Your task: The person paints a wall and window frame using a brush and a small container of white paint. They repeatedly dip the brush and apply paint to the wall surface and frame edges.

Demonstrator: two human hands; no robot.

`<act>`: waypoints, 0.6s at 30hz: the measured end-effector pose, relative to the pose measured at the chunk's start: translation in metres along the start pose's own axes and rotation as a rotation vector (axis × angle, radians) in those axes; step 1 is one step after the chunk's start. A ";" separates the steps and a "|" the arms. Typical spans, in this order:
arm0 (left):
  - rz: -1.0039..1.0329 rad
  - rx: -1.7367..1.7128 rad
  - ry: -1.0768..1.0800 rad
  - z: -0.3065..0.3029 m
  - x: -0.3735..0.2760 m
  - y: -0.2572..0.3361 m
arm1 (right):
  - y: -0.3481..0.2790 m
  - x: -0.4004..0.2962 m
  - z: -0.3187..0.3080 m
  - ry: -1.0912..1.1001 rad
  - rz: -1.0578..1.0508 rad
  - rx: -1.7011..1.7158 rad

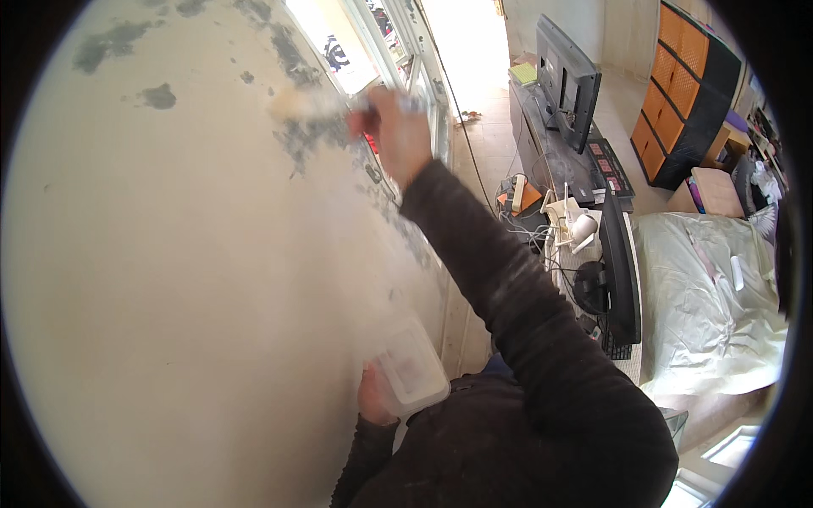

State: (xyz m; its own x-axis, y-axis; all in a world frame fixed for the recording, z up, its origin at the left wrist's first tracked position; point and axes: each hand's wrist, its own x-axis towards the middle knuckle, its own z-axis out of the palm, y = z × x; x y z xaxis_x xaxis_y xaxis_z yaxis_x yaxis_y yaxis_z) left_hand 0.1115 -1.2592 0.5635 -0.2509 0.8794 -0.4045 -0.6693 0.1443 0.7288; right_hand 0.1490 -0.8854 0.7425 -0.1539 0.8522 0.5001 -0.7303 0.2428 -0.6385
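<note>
My right hand (395,130) is raised to the wall near the window and grips a blurred brush (303,105), whose pale head points left. The brush lies over a dark grey patch; motion blur hides whether it touches the wall. Lower down, close to my body, my left hand (375,394) holds a translucent plastic tub (420,374) by its left side. Something pale is in the tub, too blurred to name. The cream wall (190,254) carries several dark grey patches, such as a rounded one (159,96) at upper left.
An open window (381,44) meets the wall at the top. To my right are a television (568,82) on a cabinet, a monitor (619,267), a white router (562,219) and tangled cables (527,228). Plastic sheeting (705,317) covers furniture beyond, near an orange-and-black cabinet (683,95).
</note>
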 end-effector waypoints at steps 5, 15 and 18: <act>-0.010 0.032 -0.030 -0.010 0.005 -0.006 | 0.145 -0.151 -0.160 0.374 0.639 -0.325; 0.055 -0.046 0.081 -0.022 0.010 -0.012 | 0.075 -0.044 -0.076 0.133 0.206 0.272; 0.010 -0.032 -0.032 -0.011 0.013 -0.002 | 0.082 -0.052 -0.100 0.193 0.285 0.483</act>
State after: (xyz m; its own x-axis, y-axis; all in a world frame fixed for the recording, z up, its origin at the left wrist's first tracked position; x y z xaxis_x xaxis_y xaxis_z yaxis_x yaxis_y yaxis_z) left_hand 0.1021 -1.2534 0.5506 -0.2359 0.8947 -0.3793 -0.6888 0.1214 0.7147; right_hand 0.1635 -0.8633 0.6062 -0.2974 0.9327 0.2039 -0.9054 -0.2077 -0.3703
